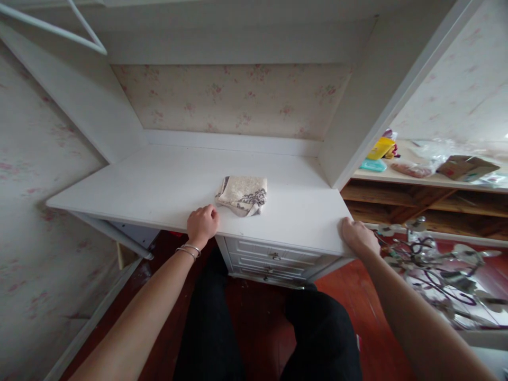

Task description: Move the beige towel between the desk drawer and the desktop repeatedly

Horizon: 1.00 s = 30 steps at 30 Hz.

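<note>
A white desk with a raised hutch stands in front of me. At its front edge, left of the drawers, is my left hand, fingers curled in against the edge and a bracelet on the wrist. My right hand is wrapped round the right front corner of the desktop, its fingertips partly hidden. Between the two hands, nearer the left one, a folded beige cloth with a dark floral pattern lies on the desktop. Neither hand touches the cloth.
Below the desktop are white drawers with small knobs. A chandelier with curled arms is close by my right forearm. Behind it, a low wooden shelf carries a yellow container, plastic bags and a cardboard piece. Floral-papered wall borders the left.
</note>
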Each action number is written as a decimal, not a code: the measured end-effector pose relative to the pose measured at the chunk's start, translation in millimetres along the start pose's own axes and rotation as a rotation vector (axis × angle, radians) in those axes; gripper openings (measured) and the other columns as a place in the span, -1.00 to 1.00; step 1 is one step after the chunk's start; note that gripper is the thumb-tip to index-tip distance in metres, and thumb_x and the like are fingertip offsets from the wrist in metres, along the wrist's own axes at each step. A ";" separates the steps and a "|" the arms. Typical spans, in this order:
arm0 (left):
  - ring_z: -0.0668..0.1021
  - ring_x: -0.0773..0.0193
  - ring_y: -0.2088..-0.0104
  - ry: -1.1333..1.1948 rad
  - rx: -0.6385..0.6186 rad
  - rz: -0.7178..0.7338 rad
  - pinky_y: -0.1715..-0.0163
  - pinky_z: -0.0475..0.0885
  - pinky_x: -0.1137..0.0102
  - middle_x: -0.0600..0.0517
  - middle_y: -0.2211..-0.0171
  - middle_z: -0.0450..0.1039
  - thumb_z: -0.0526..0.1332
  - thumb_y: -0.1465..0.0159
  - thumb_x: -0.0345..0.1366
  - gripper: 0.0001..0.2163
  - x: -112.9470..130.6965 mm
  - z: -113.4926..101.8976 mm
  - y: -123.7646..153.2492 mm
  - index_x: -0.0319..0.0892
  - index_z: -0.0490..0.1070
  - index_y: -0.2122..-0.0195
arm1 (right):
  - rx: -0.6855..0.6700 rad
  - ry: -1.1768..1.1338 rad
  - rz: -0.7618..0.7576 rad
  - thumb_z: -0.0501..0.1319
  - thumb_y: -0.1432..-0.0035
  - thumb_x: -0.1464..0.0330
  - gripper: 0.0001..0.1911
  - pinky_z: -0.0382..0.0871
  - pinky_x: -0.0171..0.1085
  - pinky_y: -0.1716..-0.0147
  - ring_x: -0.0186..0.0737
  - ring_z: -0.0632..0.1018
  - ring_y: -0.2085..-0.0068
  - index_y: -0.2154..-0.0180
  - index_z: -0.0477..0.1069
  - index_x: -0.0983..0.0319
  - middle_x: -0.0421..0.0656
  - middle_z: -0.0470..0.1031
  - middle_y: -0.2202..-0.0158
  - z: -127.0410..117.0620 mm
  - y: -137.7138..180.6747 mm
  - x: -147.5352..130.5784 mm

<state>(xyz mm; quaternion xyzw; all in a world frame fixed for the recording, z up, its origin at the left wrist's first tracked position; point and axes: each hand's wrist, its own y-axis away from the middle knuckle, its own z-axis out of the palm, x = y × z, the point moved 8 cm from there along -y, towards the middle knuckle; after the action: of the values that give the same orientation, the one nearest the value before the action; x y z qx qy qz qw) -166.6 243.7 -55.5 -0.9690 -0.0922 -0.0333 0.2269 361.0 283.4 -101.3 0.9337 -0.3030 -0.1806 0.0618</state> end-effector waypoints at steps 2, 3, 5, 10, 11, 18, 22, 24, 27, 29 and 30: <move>0.56 0.07 0.30 0.004 0.000 0.005 0.29 0.26 0.27 -0.07 0.38 0.56 0.07 -0.32 -0.29 -0.79 -0.2 0.7 0.7 -0.11 0.50 0.33 | -0.002 0.004 0.003 -0.21 -0.34 0.01 -0.24 0.39 0.16 -0.05 0.34 0.46 -0.16 -0.19 0.37 0.41 0.36 0.43 -0.10 0.5 -0.2 1.0; 0.56 0.07 0.30 0.006 -0.002 0.007 0.29 0.26 0.27 -0.07 0.38 0.55 0.07 -0.32 -0.29 -0.80 -0.2 1.0 1.0 -0.11 0.50 0.33 | -0.002 0.005 0.004 -0.22 -0.34 0.00 -0.24 0.38 0.16 -0.05 0.33 0.46 -0.16 -0.19 0.37 0.41 0.35 0.43 -0.10 0.6 -0.5 1.4; 0.56 0.07 0.31 0.007 -0.005 0.010 0.29 0.26 0.27 -0.07 0.38 0.55 0.07 -0.32 -0.29 -0.80 -0.4 1.4 1.2 -0.11 0.50 0.33 | 0.002 0.008 -0.003 -0.22 -0.35 0.00 -0.24 0.38 0.15 -0.06 0.32 0.47 -0.16 -0.18 0.38 0.40 0.34 0.44 -0.09 0.8 -1.2 1.8; 0.55 0.06 0.30 0.006 -0.010 0.002 0.28 0.27 0.26 -0.07 0.37 0.55 0.07 -0.32 -0.28 -0.79 -1.7 3.4 -0.1 -0.10 0.50 0.32 | 0.008 0.006 -0.011 -0.23 -0.34 0.00 -0.25 0.40 0.17 -0.03 0.31 0.47 -0.15 -0.18 0.38 0.36 0.34 0.44 -0.08 2.0 -3.2 3.0; 0.55 0.06 0.30 0.007 -0.013 0.001 0.28 0.27 0.26 -0.07 0.36 0.55 0.07 -0.32 -0.28 -0.79 -1.8 4.0 -0.4 -0.10 0.51 0.32 | 0.009 0.004 -0.010 -0.22 -0.34 -0.01 -0.25 0.40 0.17 -0.03 0.31 0.48 -0.15 -0.19 0.38 0.35 0.33 0.44 -0.08 2.2 -3.5 3.4; 0.55 0.07 0.30 -0.007 -0.011 0.017 0.28 0.27 0.27 -0.08 0.37 0.55 0.06 -0.33 -0.28 -0.78 -1.3 5.2 -0.5 -0.11 0.51 0.30 | 0.015 -0.005 -0.002 -0.22 -0.33 -0.03 -0.22 0.37 0.16 -0.06 0.36 0.46 -0.15 -0.19 0.39 0.38 0.34 0.43 -0.11 2.8 -4.5 4.4; 0.55 0.06 0.30 -0.018 -0.008 0.019 0.28 0.26 0.27 -0.09 0.36 0.55 0.06 -0.33 -0.27 -0.78 -2.4 7.6 -0.2 -0.11 0.51 0.29 | 0.022 0.007 -0.027 -0.23 -0.34 0.00 -0.22 0.37 0.18 -0.04 0.37 0.47 -0.14 -0.16 0.42 0.41 0.36 0.44 -0.09 3.4 -5.4 3.3; 0.55 0.06 0.29 -0.024 -0.005 0.021 0.27 0.27 0.26 -0.09 0.36 0.55 0.05 -0.34 -0.27 -0.77 -2.9 8.5 -0.2 -0.11 0.51 0.29 | 0.031 0.013 -0.040 -0.24 -0.35 0.01 -0.22 0.38 0.19 -0.03 0.37 0.47 -0.13 -0.14 0.43 0.42 0.36 0.46 -0.07 3.5 -5.9 2.9; 0.55 0.06 0.29 -0.022 -0.005 0.027 0.27 0.27 0.26 -0.08 0.38 0.54 0.05 -0.33 -0.28 -0.77 -2.8 8.3 -0.5 -0.11 0.50 0.31 | 0.034 0.006 -0.044 -0.23 -0.35 0.00 -0.22 0.38 0.18 -0.03 0.37 0.48 -0.12 -0.14 0.44 0.41 0.35 0.47 -0.06 3.9 -6.0 3.2; 0.55 0.06 0.30 -0.014 -0.008 0.027 0.27 0.27 0.26 -0.08 0.39 0.53 0.05 -0.33 -0.28 -0.77 -2.4 7.2 -0.7 -0.11 0.50 0.32 | 0.033 0.007 -0.043 -0.23 -0.36 -0.01 -0.22 0.38 0.16 -0.04 0.36 0.48 -0.13 -0.15 0.43 0.40 0.34 0.47 -0.07 4.1 -5.6 3.4; 0.55 0.06 0.30 -0.010 -0.011 0.026 0.27 0.27 0.26 -0.08 0.39 0.53 0.05 -0.33 -0.28 -0.77 -2.1 6.7 -0.7 -0.11 0.50 0.33 | 0.034 0.011 -0.043 -0.24 -0.36 0.00 -0.22 0.38 0.16 -0.04 0.36 0.48 -0.13 -0.15 0.43 0.40 0.34 0.46 -0.07 4.0 -5.3 3.4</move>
<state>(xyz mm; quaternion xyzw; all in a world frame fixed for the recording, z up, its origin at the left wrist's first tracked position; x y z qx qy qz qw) -168.7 247.0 -61.4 -0.9714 -0.0805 -0.0260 0.2217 364.9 285.7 -107.2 0.9419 -0.2855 -0.1716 0.0440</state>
